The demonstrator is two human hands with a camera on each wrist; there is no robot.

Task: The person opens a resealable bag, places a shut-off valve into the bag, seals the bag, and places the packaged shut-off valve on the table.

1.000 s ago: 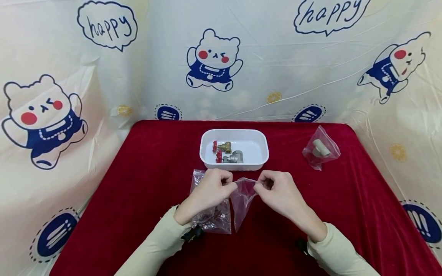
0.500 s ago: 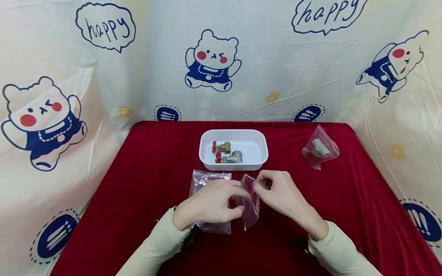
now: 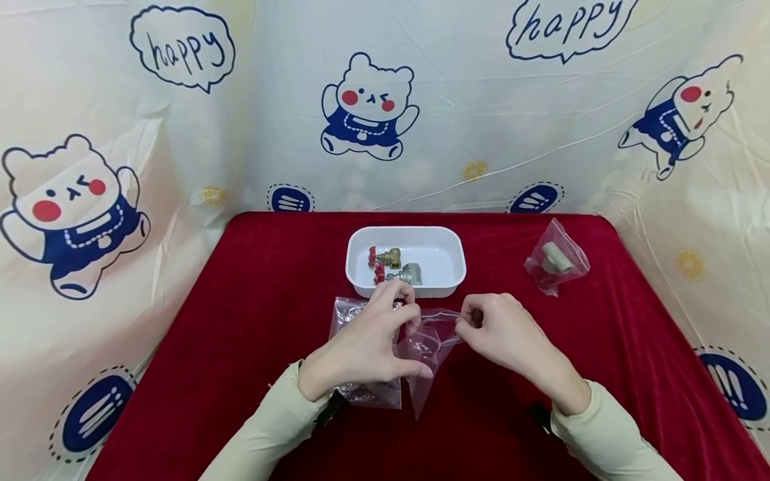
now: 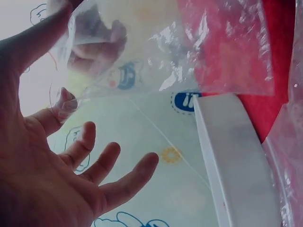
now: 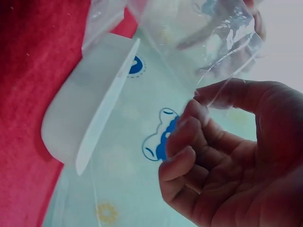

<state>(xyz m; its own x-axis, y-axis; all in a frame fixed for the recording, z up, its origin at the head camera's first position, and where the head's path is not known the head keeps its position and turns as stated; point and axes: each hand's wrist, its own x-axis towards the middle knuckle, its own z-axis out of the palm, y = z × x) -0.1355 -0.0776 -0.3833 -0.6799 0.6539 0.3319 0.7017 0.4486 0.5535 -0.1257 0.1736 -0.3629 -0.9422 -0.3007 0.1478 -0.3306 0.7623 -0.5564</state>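
A clear plastic bag (image 3: 426,347) hangs above the red cloth with its mouth spread apart. My right hand (image 3: 514,337) pinches its right upper edge between thumb and index finger; the right wrist view shows the pinched bag film (image 5: 222,42) at the fingertips. My left hand (image 3: 361,347) is at the bag's left side, thumb and fingers held wide apart. In the left wrist view, the left index fingertip touches the film (image 4: 213,42) near its edge, while the other fingers stand free. Nothing shows inside the bag. Beneath the left hand lies another zip bag (image 3: 375,395), partly covered.
Behind the hands stands a white tray (image 3: 454,284) holding a brass valve (image 3: 392,258) and a silver valve (image 3: 412,274), each with a red handwheel. A zip bag (image 3: 574,268) with a grey pipe fitting (image 3: 556,256) lies at the right. Red cloth (image 3: 271,267) covers the table.
The left hand first let go of the bag's edge, then spread its fingers at the opening. The right hand kept its pinch and shifted slightly right. The bag's mouth is now wider.
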